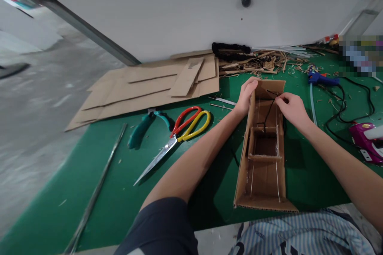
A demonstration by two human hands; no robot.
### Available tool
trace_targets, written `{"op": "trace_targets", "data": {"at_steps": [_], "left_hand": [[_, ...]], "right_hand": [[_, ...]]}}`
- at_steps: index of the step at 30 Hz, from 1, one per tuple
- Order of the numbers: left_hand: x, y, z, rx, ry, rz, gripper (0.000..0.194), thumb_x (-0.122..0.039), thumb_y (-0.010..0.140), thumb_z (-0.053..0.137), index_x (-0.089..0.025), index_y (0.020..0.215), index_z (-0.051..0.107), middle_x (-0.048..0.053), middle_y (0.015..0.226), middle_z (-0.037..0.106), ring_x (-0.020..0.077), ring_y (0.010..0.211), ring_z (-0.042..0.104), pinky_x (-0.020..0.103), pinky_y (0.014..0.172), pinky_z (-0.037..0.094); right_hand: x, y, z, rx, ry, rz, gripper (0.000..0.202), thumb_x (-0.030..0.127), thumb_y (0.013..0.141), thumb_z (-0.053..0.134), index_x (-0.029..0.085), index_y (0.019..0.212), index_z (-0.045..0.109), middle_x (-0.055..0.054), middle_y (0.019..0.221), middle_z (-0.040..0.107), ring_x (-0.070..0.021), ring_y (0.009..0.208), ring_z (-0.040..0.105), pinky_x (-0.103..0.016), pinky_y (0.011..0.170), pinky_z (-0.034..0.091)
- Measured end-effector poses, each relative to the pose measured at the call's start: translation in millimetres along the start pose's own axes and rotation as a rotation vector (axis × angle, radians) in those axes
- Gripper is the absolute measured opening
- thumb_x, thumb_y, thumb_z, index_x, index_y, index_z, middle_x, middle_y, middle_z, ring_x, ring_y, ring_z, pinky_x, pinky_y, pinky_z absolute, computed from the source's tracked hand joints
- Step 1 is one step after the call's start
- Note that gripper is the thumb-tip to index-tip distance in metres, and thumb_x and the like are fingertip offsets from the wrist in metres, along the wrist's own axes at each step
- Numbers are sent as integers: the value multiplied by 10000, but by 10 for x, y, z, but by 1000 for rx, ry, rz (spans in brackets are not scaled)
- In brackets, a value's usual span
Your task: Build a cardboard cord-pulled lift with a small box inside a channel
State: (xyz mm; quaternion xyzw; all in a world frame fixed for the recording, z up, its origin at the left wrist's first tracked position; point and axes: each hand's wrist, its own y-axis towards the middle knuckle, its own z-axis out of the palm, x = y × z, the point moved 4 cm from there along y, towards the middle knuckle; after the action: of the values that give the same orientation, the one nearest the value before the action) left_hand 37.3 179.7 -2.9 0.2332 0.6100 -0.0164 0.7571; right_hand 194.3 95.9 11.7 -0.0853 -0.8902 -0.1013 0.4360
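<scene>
A long open cardboard box [265, 183] stands on the green table near its front edge, with a small square cardboard frame [265, 157] inside and thin pale strands running lengthwise. My left hand [248, 93] grips the far left corner of the box. At the far right edge, my right hand [290, 105] pinches a black cord [270, 112] between thumb and fingertips. The cord runs down inside the box to the far side of the square frame. The fingers of my left hand are partly hidden behind the cardboard.
Red-and-yellow-handled scissors [168, 146], teal pliers [142, 129] and a wire bundle [100, 187] lie left. Flat cardboard sheets [143, 83] and dry plant scraps [257, 63] are behind. A blue glue gun [323, 79] and a magenta tool [362, 135] lie right.
</scene>
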Motion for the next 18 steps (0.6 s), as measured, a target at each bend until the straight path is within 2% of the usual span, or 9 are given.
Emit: {"op": "trace_targets", "data": {"at_steps": [7, 14, 18], "left_hand": [[-9, -31, 11, 16, -28, 13, 378, -565, 882, 563, -193, 844, 617, 25, 793, 550, 171, 750, 519, 329, 709, 424], [-37, -36, 19, 3, 23, 35, 454, -639, 848, 578, -187, 832, 616, 37, 804, 550, 177, 763, 503, 320, 711, 420], [-22, -28, 23, 6, -13, 11, 438, -625, 847, 579, -189, 854, 619, 27, 803, 564, 174, 768, 519, 309, 719, 430]], "right_hand": [[8, -18, -2, -21, -6, -40, 234, 335, 823, 507, 172, 745, 655, -59, 752, 692, -176, 711, 590, -299, 689, 415], [-20, -24, 13, -56, 25, -85, 229, 346, 826, 512, 183, 719, 633, -56, 731, 681, -178, 696, 581, -304, 672, 408], [-27, -15, 20, -70, 46, -113, 227, 353, 815, 506, 189, 707, 620, -58, 722, 674, -183, 691, 577, -309, 668, 401]]}}
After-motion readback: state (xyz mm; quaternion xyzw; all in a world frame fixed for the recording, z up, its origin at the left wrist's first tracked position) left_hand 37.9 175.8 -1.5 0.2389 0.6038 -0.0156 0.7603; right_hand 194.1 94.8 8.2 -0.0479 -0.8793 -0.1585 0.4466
